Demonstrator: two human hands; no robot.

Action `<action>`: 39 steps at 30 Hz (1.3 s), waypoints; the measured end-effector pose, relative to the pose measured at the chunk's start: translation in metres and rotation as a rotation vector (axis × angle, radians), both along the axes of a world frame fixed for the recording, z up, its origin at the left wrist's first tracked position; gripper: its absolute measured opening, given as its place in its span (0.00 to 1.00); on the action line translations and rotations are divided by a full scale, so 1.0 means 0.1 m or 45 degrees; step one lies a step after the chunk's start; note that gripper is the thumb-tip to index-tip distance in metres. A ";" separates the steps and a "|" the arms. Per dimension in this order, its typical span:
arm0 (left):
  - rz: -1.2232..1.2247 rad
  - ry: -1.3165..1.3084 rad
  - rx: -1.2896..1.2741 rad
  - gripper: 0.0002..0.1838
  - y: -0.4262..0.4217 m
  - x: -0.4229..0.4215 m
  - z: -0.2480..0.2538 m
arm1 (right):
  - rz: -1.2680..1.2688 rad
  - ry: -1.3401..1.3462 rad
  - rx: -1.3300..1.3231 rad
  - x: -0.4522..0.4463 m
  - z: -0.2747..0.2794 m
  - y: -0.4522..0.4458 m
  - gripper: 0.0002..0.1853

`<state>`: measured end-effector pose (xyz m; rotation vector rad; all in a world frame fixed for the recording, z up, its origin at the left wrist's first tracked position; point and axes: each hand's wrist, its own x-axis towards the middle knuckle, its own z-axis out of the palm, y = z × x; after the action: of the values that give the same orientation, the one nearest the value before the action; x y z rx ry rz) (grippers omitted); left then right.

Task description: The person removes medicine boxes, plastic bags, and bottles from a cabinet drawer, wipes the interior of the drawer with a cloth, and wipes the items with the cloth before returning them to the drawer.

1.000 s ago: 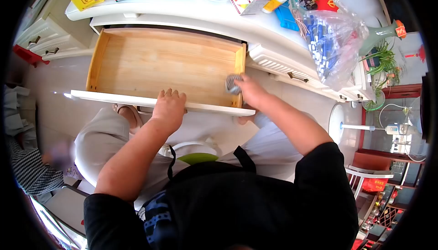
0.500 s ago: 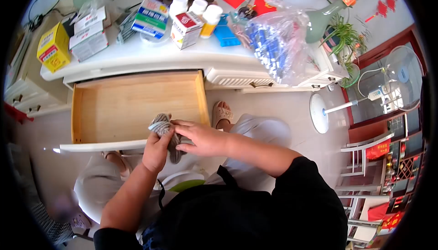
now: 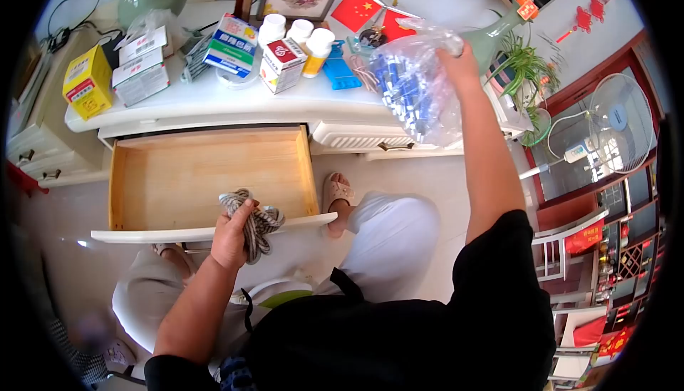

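A coiled bundle of grey-and-white striped cord (image 3: 261, 225) is in my left hand (image 3: 231, 238), whose fingers are wrapped round it. This hand is above the front edge of a pulled-out wooden drawer (image 3: 206, 170), whose bare bottom shows. My right arm reaches far forward, and my right hand (image 3: 458, 64) grips the gathered top of a clear plastic bag (image 3: 440, 109). Inside the bag are many slim blue-and-white sticks, perhaps pens. The bag is at the front edge of the white cabinet top (image 3: 206, 102); I cannot tell whether it still rests there.
On the cabinet stand a yellow box (image 3: 87, 83), a white box (image 3: 141, 77), a blue-green box (image 3: 231, 45), a red-white box (image 3: 282, 65), white bottles (image 3: 318, 50) and a blue plastic item (image 3: 340, 70). Behind are small flags (image 3: 356, 10) and a green vase (image 3: 491, 38). A fan (image 3: 616, 120) stands right.
My right hand has left the cord and reached forward and right to grasp the plastic bag. My left hand keeps the cord, now showing looser loops.
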<state>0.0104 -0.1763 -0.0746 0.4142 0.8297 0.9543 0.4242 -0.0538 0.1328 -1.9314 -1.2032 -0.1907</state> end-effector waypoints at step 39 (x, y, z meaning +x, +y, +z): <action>0.089 0.896 0.630 0.24 0.26 -0.12 0.07 | 1.411 0.577 -0.570 -2.52 -1.89 -0.61 0.13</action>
<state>-0.0021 -0.1505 -0.0672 1.2006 1.2413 1.0909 0.1724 -0.1146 -0.0563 -1.2458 -1.8725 1.0995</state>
